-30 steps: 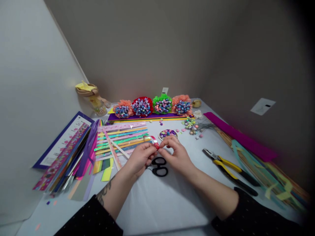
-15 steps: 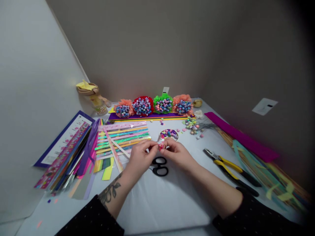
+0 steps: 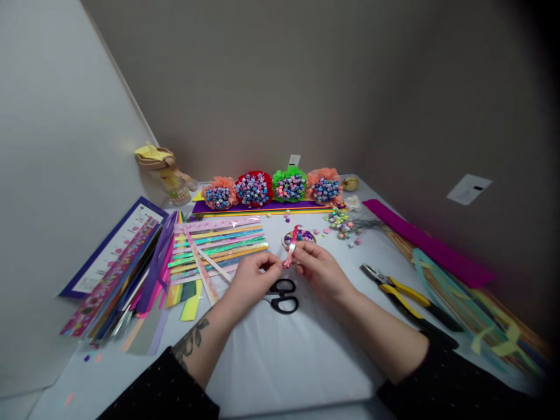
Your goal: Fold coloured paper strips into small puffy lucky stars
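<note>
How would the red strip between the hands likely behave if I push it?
The red strip looks thin and narrow, so it would probably be light and bend easily. Its bright shine suggests a somewhat slippery surface.

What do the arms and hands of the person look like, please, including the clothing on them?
The left sleeve and right sleeve are black with small light dots, and both end on the forearm. The left forearm has a dark, leaf-like tattoo. The left hand and right hand wear no gloves, and no watch shows on either wrist.
</note>
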The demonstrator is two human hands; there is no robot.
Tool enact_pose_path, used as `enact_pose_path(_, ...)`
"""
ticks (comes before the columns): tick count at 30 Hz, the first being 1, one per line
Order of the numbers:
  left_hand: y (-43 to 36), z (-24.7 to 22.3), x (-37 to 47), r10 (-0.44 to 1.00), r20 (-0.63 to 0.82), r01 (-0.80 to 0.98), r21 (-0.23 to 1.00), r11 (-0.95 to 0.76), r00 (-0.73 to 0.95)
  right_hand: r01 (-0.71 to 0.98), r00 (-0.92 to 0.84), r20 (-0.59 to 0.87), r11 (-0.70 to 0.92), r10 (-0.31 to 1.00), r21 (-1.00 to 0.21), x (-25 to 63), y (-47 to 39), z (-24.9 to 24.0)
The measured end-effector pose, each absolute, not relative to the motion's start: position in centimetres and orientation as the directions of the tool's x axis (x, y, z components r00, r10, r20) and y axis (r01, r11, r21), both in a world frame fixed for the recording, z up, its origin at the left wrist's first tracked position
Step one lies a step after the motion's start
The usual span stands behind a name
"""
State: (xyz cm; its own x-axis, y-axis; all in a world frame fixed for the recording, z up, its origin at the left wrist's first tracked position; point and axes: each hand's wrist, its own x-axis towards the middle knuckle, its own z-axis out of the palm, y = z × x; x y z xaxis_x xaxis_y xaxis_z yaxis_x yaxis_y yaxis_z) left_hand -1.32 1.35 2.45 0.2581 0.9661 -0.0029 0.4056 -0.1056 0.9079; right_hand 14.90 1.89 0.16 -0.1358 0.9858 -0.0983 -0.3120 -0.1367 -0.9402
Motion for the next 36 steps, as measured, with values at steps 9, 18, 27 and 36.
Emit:
enact_pose_path(9,1.26,3.06,-1.55,0.961,-0.012,0.429,0.896,-0.112,0.277,-0.218,-0.229,-0.033,-0.084,0.973,-0.972,14.86,1.65,0.38)
enact_pose_path(18,1.15,2.76,-1.82,0.928,0.221,0.533,0.768,-0.355,0.299,-0.187,-0.221,-0.050,-0.093,0.974,-0.978,14.97,1.75,0.08)
enact_pose_path(27,0.81,2.79,-1.80,0.903,0.276,0.583,0.693,-0.424,0.328,-0.207,-0.228,-0.065,-0.113,0.971,-0.972,14.60,1.63,0.47)
enact_pose_path(36,0.68,2.68,-1.60,0.904,0.265,0.599,0.681,-0.422,0.336,-0.190,-0.228,-0.077,-0.122,0.971,-0.974,14.33,1.51,0.16)
